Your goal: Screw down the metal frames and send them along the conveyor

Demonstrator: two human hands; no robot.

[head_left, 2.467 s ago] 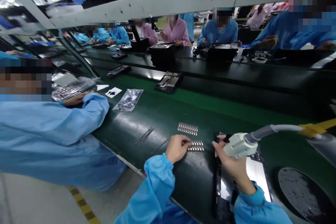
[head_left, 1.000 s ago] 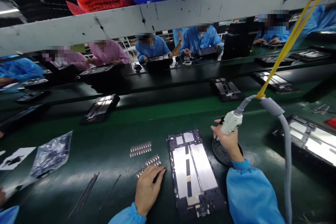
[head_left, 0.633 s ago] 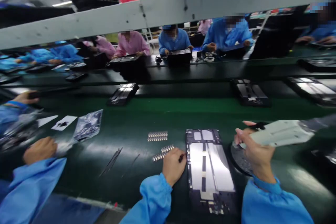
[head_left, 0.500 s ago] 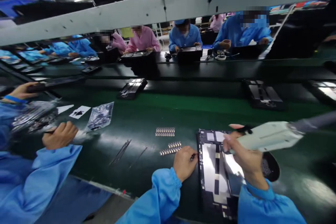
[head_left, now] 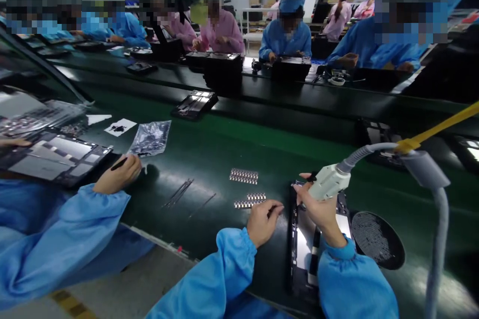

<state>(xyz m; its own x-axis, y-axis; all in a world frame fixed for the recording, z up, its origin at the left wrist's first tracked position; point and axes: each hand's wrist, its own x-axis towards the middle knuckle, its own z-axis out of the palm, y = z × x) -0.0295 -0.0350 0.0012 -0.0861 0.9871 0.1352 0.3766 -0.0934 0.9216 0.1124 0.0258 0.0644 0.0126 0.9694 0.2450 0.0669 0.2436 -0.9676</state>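
My right hand (head_left: 318, 212) is wrapped round a pale electric screwdriver (head_left: 330, 182), whose grey cable leads off its upper end. Its tip is hidden behind my fingers, above the upper left part of an opened tablet (head_left: 297, 279). That tablet lies on the bench with silvery panels and dark strips showing, partly covered by my right forearm. My left hand (head_left: 264, 222) is just left of the tablet, thumb and fingers pinched together. Something small and dark shows between those fingers, too small to name. Beside it are two groups of small metallic parts in rows (head_left: 244, 176).
A round dark dish (head_left: 377, 239) of tiny parts is right of the tablet. Thin metal rods (head_left: 179, 193) and a clear bag (head_left: 151, 138) lie leftward. At left, a co-worker's hand (head_left: 119, 174) is by another opened tablet (head_left: 90, 152). The grey cable (head_left: 439, 239) hangs at right.
My right hand has moved the screwdriver toward the tablet's upper left, its body now more upright. My left hand has drawn slightly away from the tablet's edge. The view has shifted.
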